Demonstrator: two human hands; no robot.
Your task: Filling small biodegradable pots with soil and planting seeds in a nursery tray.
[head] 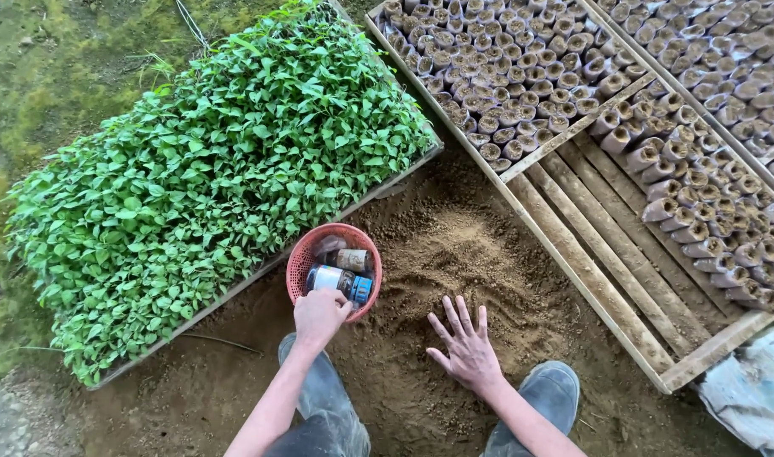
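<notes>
Left hand [319,315] grips the red mesh basket [306,258] (bottles inside); right hand [467,349] splayed on soil [454,245].

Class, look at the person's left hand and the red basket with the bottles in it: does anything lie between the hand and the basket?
Nothing visible does. The left hand is already at the near rim of the red basket, beside the bottles. The right hand rests spread on the loose soil, apart from the basket.
</notes>
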